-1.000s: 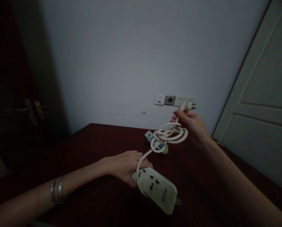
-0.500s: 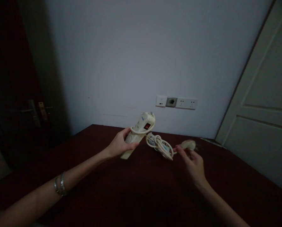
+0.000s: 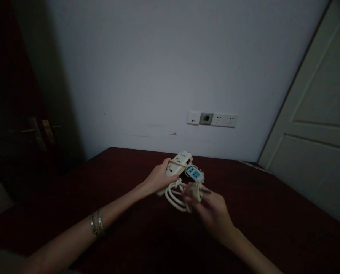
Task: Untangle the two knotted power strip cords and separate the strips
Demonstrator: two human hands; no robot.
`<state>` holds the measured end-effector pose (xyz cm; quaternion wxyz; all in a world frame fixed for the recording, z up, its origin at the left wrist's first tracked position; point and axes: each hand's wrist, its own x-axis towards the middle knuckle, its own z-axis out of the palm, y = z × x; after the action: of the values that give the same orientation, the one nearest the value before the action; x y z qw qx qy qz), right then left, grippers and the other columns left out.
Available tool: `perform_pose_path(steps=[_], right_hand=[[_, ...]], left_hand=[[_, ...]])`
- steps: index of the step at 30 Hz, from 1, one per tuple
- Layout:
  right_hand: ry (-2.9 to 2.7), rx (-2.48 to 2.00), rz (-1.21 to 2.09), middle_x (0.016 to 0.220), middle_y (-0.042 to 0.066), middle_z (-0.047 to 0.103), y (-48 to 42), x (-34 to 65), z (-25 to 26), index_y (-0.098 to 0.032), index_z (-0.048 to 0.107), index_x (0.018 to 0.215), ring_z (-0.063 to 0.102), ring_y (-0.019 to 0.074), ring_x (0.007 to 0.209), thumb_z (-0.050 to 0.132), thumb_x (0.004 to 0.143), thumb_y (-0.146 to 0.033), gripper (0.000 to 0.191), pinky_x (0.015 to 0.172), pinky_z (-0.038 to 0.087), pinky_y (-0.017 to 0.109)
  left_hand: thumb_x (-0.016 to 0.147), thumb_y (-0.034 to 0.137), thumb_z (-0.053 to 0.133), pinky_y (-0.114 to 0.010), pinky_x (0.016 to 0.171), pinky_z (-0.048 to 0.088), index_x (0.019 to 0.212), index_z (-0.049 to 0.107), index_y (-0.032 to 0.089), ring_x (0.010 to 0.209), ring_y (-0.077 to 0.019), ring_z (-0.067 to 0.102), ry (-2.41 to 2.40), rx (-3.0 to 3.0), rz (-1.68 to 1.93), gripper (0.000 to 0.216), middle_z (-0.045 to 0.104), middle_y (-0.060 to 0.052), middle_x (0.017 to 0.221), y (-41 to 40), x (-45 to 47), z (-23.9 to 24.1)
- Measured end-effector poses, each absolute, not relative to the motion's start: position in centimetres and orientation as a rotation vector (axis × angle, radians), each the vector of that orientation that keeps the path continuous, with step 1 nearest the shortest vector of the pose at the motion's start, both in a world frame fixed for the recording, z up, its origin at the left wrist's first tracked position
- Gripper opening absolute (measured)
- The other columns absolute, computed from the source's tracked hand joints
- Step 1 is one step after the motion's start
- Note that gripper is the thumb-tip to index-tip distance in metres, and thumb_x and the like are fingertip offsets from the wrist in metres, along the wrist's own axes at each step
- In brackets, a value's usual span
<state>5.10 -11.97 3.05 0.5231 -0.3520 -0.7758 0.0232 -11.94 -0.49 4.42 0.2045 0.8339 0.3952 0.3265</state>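
Note:
My left hand [image 3: 160, 177] is closed round a white power strip [image 3: 177, 166] with a red switch at its far end. A loop of white cord crosses the strip near my fingers. In my right hand [image 3: 212, 213] is a white plug [image 3: 197, 191], its metal prongs pointing right. The bundled white cord [image 3: 176, 196] hangs between both hands, below the strip. Behind the plug, a smaller power strip with blue sockets [image 3: 195, 174] lies on the dark red table [image 3: 124, 228].
Wall sockets [image 3: 224, 120] sit in a row above the table's back edge. A dark door with a handle [image 3: 48, 131] stands at the left, a pale panelled door [image 3: 321, 133] at the right. A flat strip [image 3: 254, 166] lies at the table's back right.
My right hand has brought the plug left and nearer to me, with the cord bundle. The power strip in my left hand is lower and tilted flatter. The blue-socketed strip is now uncovered.

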Motion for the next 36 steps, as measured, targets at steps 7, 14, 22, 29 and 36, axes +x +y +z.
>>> perform_pose_path(steps=[7, 14, 22, 29, 36], right_hand=[[-1.454, -1.083, 0.495, 0.059, 0.0, 0.054, -7.4, 8.6, 3.6, -0.018, 0.059, 0.077, 0.05, 0.0134, 0.055, 0.049, 0.086, -0.044, 0.03, 0.054, 0.041, 0.024], [-1.965, -1.081, 0.333, 0.089, 0.006, 0.051, -6.7, 7.9, 1.8, -0.018, 0.055, 0.073, 0.05, 0.0164, 0.083, 0.041, 0.091, -0.033, 0.027, 0.08, 0.042, 0.03], [-2.187, -1.194, 0.301, 0.077, 0.004, 0.051, -4.2, 8.1, 1.7, -0.016, 0.059, 0.073, 0.049, 0.0156, 0.073, 0.039, 0.092, -0.03, 0.031, 0.07, 0.04, 0.03], [-1.934, -1.271, 0.547, 0.072, 0.002, 0.06, -2.4, 8.6, 1.4, -0.015, 0.065, 0.092, 0.053, 0.0142, 0.064, 0.059, 0.08, -0.033, 0.023, 0.059, 0.041, 0.026], [-1.946, -1.27, 0.733, 0.069, 0.003, 0.064, -0.8, 9.0, 2.3, -0.015, 0.069, 0.076, 0.057, 0.0141, 0.062, 0.061, 0.075, -0.031, 0.018, 0.056, 0.045, 0.025]], left_hand=[[0.073, 0.038, 0.056, -0.04, 0.081, 0.046, 0.127, 0.034, 0.015, 0.102, -0.0301, 0.057, 1.243, 2.627, 0.795, 0.062, 0.056, -0.017, 0.113, -1.9, -11.5, 1.9], [0.072, 0.045, 0.057, -0.04, 0.077, 0.047, 0.118, 0.042, 0.017, 0.097, -0.0314, 0.059, 1.436, 2.579, 0.62, 0.056, 0.056, -0.013, 0.108, -1.5, -10.2, -0.6], [0.072, 0.048, 0.06, -0.035, 0.078, 0.047, 0.112, 0.046, 0.019, 0.094, -0.0253, 0.061, 1.251, 2.253, 0.73, 0.051, 0.062, -0.01, 0.105, 0.0, -10.6, -2.5], [0.086, 0.032, 0.042, -0.031, 0.08, 0.046, 0.092, 0.055, 0.018, 0.086, -0.0171, 0.059, 1.095, 2.146, 0.844, 0.021, 0.064, -0.005, 0.093, 2.2, -12.0, -3.6], [0.085, 0.031, 0.046, -0.029, 0.078, 0.045, 0.086, 0.057, 0.016, 0.083, -0.0159, 0.058, 1.038, 2.16, 0.967, 0.018, 0.064, -0.003, 0.087, 2.7, -12.4, -4.3]])
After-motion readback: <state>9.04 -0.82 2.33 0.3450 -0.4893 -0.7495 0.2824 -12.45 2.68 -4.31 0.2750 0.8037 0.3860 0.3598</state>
